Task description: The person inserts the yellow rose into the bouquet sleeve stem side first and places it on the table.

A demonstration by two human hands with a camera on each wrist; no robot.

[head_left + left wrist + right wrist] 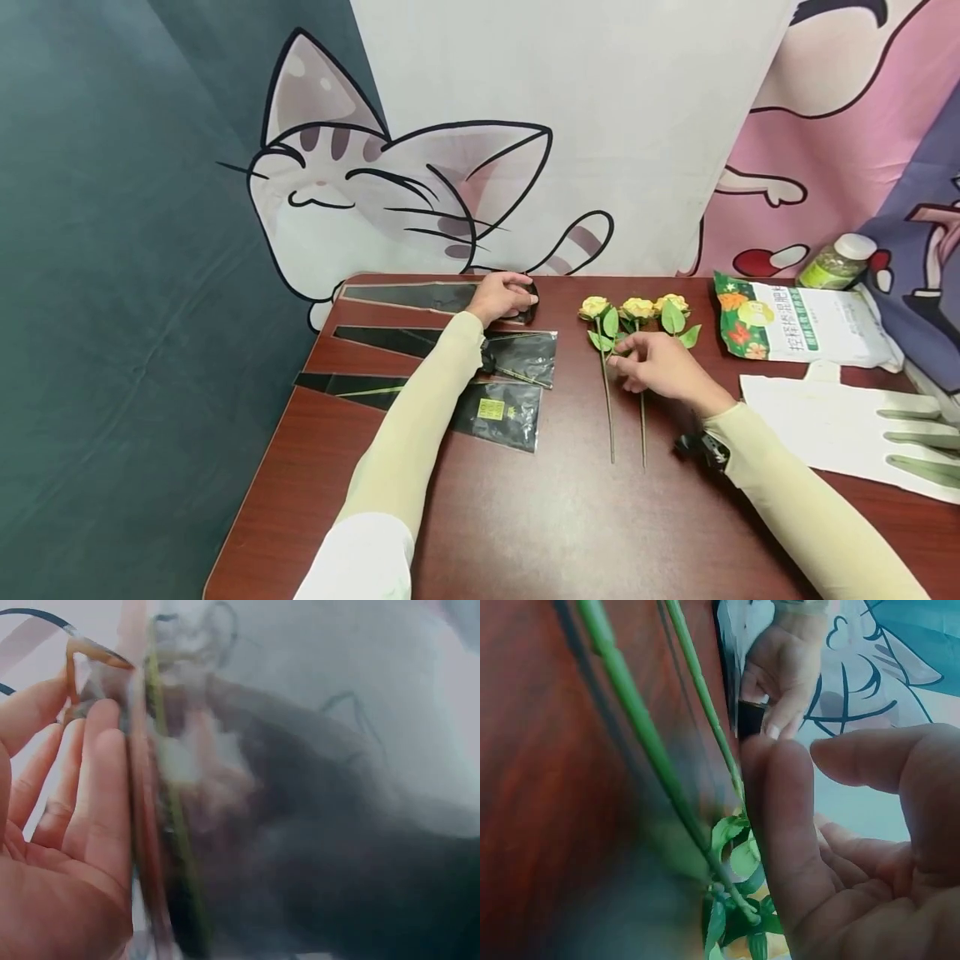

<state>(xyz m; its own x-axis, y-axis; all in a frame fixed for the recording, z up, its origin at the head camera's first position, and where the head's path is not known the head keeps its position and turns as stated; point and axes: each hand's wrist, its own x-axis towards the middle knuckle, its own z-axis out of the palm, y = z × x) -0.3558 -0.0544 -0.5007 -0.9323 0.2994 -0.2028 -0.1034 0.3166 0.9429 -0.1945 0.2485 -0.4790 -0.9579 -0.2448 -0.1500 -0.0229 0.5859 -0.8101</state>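
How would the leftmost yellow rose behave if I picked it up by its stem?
The yellow rose would probably feel top-heavy, with its bloom and leaves at one end. Its thin stem lies straight, so it is likely fairly stiff. Being so slender, it is probably light too.

The left arm (408,421) reaches well forward, nearly straight, the left hand (502,298) at its far end with fingers long and slightly bent; the thumb seems to press toward the fingertips, though the close view is blurred. The right arm (810,504) slants inward from the lower right, its right hand (663,369) bent-fingered, thumb and forefinger slightly apart.
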